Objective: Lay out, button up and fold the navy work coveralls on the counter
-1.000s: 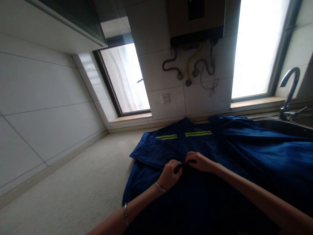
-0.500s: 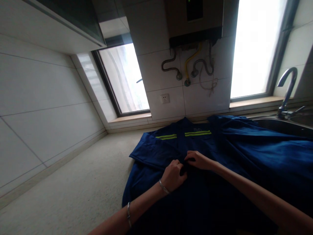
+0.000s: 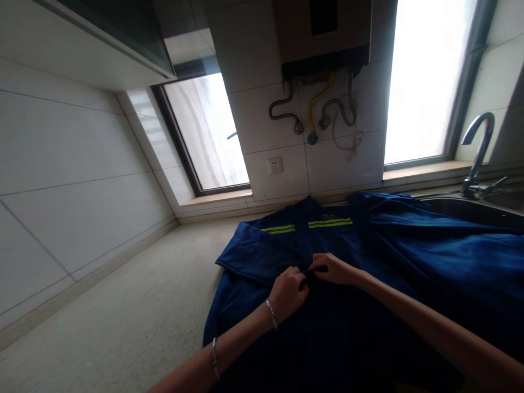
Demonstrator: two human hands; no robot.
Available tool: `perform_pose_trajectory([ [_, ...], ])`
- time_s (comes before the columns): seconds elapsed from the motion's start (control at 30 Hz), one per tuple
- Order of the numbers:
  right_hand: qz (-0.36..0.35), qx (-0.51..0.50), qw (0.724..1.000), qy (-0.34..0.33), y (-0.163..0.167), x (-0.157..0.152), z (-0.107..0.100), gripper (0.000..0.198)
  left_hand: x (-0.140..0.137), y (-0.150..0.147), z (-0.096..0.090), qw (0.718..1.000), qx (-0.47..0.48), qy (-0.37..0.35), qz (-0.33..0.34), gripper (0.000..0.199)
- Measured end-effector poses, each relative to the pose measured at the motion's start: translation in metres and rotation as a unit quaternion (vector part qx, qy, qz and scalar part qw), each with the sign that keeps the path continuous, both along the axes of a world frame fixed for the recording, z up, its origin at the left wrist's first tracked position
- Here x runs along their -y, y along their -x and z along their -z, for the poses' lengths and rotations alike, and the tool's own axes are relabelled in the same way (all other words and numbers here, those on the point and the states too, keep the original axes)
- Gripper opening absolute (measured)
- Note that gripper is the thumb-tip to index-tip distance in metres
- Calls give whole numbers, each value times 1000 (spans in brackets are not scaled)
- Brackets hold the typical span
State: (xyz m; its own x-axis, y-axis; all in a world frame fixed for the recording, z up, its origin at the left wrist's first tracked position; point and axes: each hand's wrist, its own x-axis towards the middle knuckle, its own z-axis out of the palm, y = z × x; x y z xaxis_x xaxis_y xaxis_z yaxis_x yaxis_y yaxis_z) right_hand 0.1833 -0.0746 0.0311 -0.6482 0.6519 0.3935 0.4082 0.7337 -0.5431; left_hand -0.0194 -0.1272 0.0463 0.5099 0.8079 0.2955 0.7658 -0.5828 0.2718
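Observation:
A dark blue work jacket (image 3: 262, 251) with yellow-green stripes across the chest lies spread over the counter, its collar toward the wall. At the middle of its front, my left hand (image 3: 289, 290) is closed with the fingers curled on the cloth. Just to the right, my right hand (image 3: 332, 268) pinches the front of the jacket between thumb and fingers. The hands are close together. The fingertips and the fastening between them are too dark to make out. Two silver bracelets circle my left wrist and forearm.
Pale speckled countertop (image 3: 135, 305) stretches along the left below a tiled wall. On the right, a steel sink (image 3: 454, 210) with a curved faucet (image 3: 478, 147) borders more blue cloth (image 3: 462, 256). Above the back wall's socket (image 3: 275, 165) hangs a water heater (image 3: 325, 43) with pipes.
My left hand has shifted very slightly and its thumb has drawn in toward the fingers. My right hand stays at nearly the same spot on the jacket.

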Motion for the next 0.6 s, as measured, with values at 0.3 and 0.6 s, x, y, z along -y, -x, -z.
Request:
perform_pose_trajectory([
  [0.3, 2, -40, 999, 20, -1, 2, -3, 18, -4, 1, 3, 985, -69, -151, 50, 8],
  [0.6, -18, -61, 996, -55, 2, 14, -10, 22, -3, 14, -1, 950, -138, -269, 70, 12],
])
